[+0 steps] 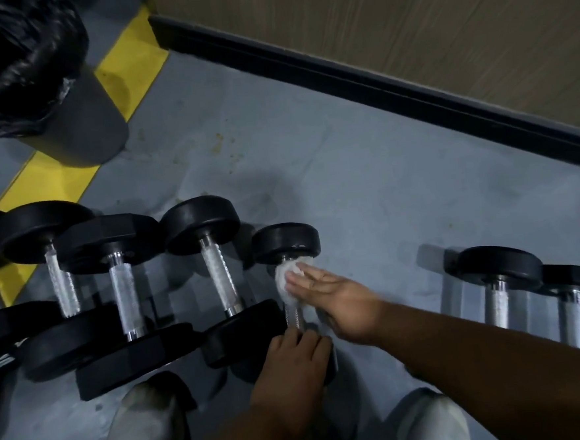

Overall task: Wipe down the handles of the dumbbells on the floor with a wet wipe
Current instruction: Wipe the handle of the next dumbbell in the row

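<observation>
The dumbbell (285,242) lay mid-floor beside a row of others, its handle (294,314) under a wipe (286,278) pressed by the flat, straight-fingered right hand (335,299) while the left hand (293,367) gripped its near head; next, likely, rubbing down the bare lower handle.

Dumbbells (208,256) on grey floor (365,194)

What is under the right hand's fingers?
A white wipe pressed around the dumbbell handle by the right hand. The handle's upper part is covered by the wipe; only the lower part shows.
</observation>
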A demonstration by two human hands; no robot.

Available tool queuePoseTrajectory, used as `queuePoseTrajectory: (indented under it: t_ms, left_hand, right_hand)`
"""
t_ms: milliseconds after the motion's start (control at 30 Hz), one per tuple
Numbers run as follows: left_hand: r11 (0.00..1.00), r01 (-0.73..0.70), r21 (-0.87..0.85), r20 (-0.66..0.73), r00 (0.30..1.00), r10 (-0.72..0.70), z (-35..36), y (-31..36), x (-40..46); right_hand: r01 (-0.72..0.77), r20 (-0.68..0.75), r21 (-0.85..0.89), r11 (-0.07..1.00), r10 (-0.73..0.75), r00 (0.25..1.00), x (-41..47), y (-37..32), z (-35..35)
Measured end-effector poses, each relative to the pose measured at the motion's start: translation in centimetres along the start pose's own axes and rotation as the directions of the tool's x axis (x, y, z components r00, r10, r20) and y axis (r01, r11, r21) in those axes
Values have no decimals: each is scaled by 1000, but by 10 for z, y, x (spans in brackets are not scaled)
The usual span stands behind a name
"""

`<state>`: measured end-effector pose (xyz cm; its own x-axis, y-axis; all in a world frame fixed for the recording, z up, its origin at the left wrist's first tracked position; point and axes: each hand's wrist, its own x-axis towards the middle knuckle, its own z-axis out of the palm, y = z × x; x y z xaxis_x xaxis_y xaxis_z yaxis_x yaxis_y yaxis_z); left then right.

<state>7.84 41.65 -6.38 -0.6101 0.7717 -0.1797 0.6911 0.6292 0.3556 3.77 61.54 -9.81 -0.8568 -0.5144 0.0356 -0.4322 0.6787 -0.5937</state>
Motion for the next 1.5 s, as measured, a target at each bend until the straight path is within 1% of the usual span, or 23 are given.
queuePoseTrajectory:
  t_ms: [100, 167, 200, 267, 333, 367, 433, 500, 533, 600, 667, 733, 833, 933, 1000, 1067, 1133, 1233, 1300, 1367, 1433, 1500]
  left_hand:
    - [999, -37, -10, -26, 999, 37, -2, -1, -3]
    - [993, -90, -75, -82, 993, 84, -3, -4, -6]
    - [986, -121, -112, -129, 986, 106, -2, -7, -8]
    - [975, -164, -149, -202, 970, 133, 1, -11, -13]
    - [982, -140, -129, -208, 972, 111, 7, -16, -20]
    - [987, -107, -120, -189, 978, 83, 9, -18, -23]
    - [992, -71, -102, -157, 986, 54, 11, -22, -25]
    - [996, -63, -65, -183, 982, 50, 16, -23, -25]
    - [998, -43, -51, -187, 982, 32, 16, -22, -24]
    - [999, 2, -35, -210, 978, -9, 19, -15, -19]
    - [999, 23, -23, -271, 962, -29, 23, -9, -14]
    - [1000, -8, 4, -328, 945, 9, 26, -3, -5]
    - [995, -52, 83, -371, 925, 79, 29, 5, 5]
    - [995, -58, 87, -384, 919, 87, 31, 3, 10]
    - [996, -67, 61, -361, 929, 85, 28, 0, 14]
    - [998, -69, 7, -289, 955, 68, 21, -2, 23]
    - [998, -32, -47, -199, 980, 22, 10, 0, 38]
    - [993, 16, -114, -143, 989, -33, -2, 8, 56]
    - [993, 3, -120, -117, 993, -17, -4, 10, 62]
    - [994, -17, -104, -82, 997, 8, -3, 8, 64]
    - [994, -44, -102, -39, 998, 40, -1, 4, 66]
    - [993, -81, -88, 13, 997, 82, -2, 1, 66]
  right_hand:
    - [156, 49, 20, 988, -156, 986, -30, -14, 9]
    - [194, 81, -2, 981, -193, 978, -31, -8, 4]
    - [199, 91, -42, 979, -195, 977, -24, 1, 1]
    - [141, 98, -77, 987, -133, 986, -6, 12, -3]
    - [44, 44, -40, 998, -43, 998, 5, 11, -1]
    - [25, 24, -22, 999, -25, 999, 4, 5, 2]
    - [103, 23, -10, 995, -103, 994, -6, -6, 11]
    - [198, 57, 10, 980, -198, 979, -17, -13, 14]
    - [215, 73, -4, 977, -214, 974, -18, -11, 11]
    - [202, 85, -68, 977, -196, 977, -8, -3, 5]
    - [127, 55, -79, 989, -123, 991, 10, 2, 3]
    - [72, 4, -50, 996, -71, 997, 21, 3, 4]
    - [93, 2, -37, 995, -93, 996, 19, 13, 3]
    - [152, 25, -64, 986, -151, 988, 19, 25, -6]
    - [171, 24, -88, 981, -170, 985, 24, 30, -10]
    - [145, 15, -118, 982, -144, 989, 32, 35, -12]
    - [121, 10, -139, 983, -121, 993, 45, 39, -19]
    - [152, 38, -143, 978, -148, 988, 59, 49, -28]
    - [192, 81, -142, 971, -182, 980, 61, 57, -33]
    - [218, 86, -144, 965, -207, 975, 60, 59, -35]
    - [205, 58, -128, 970, -199, 978, 55, 56, -33]
    - [160, 16, -57, 985, -159, 987, 44, 48, -28]
